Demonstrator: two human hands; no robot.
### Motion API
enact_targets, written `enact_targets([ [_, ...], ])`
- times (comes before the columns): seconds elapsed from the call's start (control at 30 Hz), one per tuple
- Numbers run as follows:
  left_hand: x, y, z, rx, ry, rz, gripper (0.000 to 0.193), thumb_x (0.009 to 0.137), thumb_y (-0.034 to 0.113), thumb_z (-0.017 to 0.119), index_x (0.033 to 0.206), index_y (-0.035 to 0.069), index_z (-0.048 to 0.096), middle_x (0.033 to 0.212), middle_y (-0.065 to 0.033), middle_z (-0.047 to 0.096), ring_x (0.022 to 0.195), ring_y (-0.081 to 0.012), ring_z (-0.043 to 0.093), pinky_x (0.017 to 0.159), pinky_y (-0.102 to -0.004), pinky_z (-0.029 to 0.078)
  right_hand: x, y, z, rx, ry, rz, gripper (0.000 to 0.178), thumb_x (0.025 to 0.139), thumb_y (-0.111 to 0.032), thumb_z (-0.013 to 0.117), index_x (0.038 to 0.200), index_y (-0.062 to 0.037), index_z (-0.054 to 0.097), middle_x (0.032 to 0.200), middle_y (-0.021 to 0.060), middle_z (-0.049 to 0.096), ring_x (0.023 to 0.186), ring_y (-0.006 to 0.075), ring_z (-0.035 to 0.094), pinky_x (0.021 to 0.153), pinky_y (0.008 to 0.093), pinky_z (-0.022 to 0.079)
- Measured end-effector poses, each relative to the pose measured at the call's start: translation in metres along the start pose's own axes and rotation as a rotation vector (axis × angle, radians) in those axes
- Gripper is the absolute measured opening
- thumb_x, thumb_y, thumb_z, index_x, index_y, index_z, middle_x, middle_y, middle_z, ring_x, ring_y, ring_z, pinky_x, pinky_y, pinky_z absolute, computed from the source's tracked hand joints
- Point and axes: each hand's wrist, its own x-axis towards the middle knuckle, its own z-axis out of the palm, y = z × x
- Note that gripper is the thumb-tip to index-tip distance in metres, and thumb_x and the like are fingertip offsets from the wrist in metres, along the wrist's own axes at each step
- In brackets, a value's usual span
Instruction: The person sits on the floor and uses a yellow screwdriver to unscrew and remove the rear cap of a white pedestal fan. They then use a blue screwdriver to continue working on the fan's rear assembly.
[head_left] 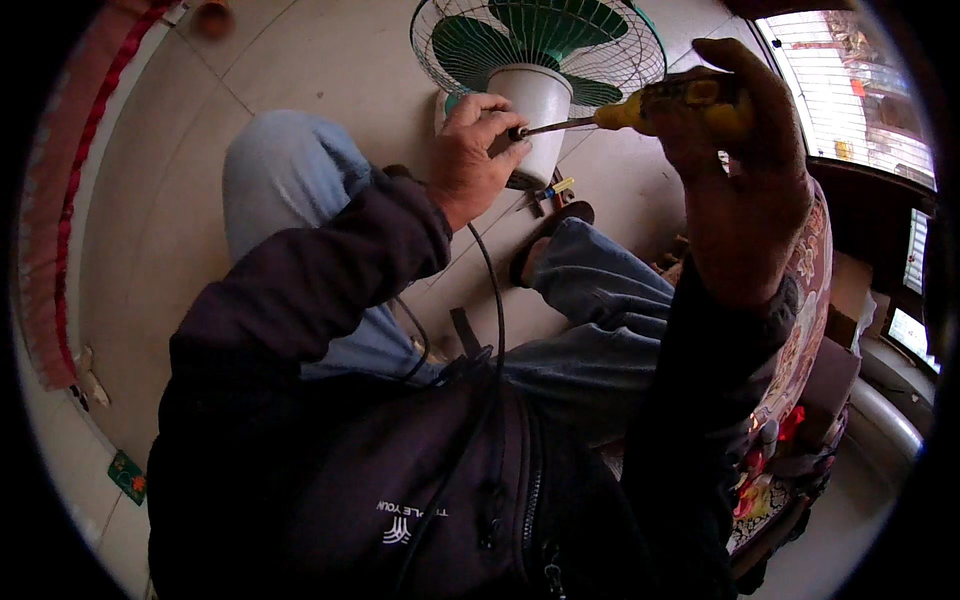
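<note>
An electric fan stands in front of me, with green blades (pixel 465 50) behind a wire guard and a white motor housing (pixel 545 105). My left hand (pixel 470 165) is closed beside the housing, its thumb and fingers pinching a small dark piece (pixel 516 133) whose exact kind I cannot make out. My right hand (pixel 745 210) grips the yellow handle of a screwdriver (pixel 615 115) held almost level. Its metal shaft points left, and the tip meets the dark piece at my left fingertips.
A smaller screwdriver (pixel 556 188) with a yellow handle lies on the tiled floor (pixel 330 60) below the fan. A black cable (pixel 495 280) hangs across my legs. A red-edged pink curtain (pixel 55 220) borders the left; a patterned cloth (pixel 808 270) covers something at right.
</note>
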Motion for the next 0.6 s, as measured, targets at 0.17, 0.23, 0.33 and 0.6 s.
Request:
enact_targets([
  [0.17, 0.000, 0.002, 0.001, -0.012, -0.002, 0.007, 0.028, 0.074, 0.006, 0.075, 0.101, 0.007, 0.068, 0.112, -0.0088, 0.058, 0.105, -0.0257, 0.058, 0.089, -0.0340, 0.048, -0.007, 0.010, 0.008, 0.070, 0.234, 0.011, 0.039, 0.083, -0.010, 0.074, 0.119, -0.0056, 0.059, 0.098, 0.0114, 0.069, 0.092, 0.0198, 0.068, 0.080, 0.0302, 0.057],
  [0.23, 0.000, 0.001, 0.003, -0.034, 0.007, -0.001, 0.027, 0.073, 0.007, 0.076, 0.099, 0.006, 0.069, 0.110, -0.0094, 0.057, 0.103, -0.0271, 0.056, 0.088, -0.0358, 0.047, -0.005, 0.005, 0.006, 0.009, 0.191, -0.029, 0.039, 0.083, -0.009, 0.074, 0.119, -0.0057, 0.059, 0.099, 0.0111, 0.069, 0.093, 0.0201, 0.068, 0.080, 0.0307, 0.057],
  [0.33, 0.000, -0.002, 0.002, -0.051, 0.009, 0.001, 0.027, 0.073, 0.008, 0.077, 0.098, 0.006, 0.069, 0.110, -0.0097, 0.057, 0.103, -0.0280, 0.056, 0.088, -0.0369, 0.047, -0.005, 0.005, 0.011, 0.005, 0.170, -0.139, 0.039, 0.082, -0.008, 0.074, 0.118, -0.0059, 0.060, 0.101, 0.0107, 0.069, 0.095, 0.0203, 0.068, 0.080, 0.0320, 0.057],
  [0.6, 0.000, -0.002, 0.002, -0.031, -0.002, 0.000, 0.026, 0.074, 0.008, 0.076, 0.098, 0.007, 0.069, 0.110, -0.0101, 0.057, 0.103, -0.0269, 0.056, 0.089, -0.0355, 0.047, 0.016, -0.045, 0.014, -0.051, 0.180, 0.369, 0.035, 0.083, -0.010, 0.074, 0.115, -0.0055, 0.062, 0.096, 0.0103, 0.070, 0.090, 0.0183, 0.068, 0.078, 0.0311, 0.057],
])
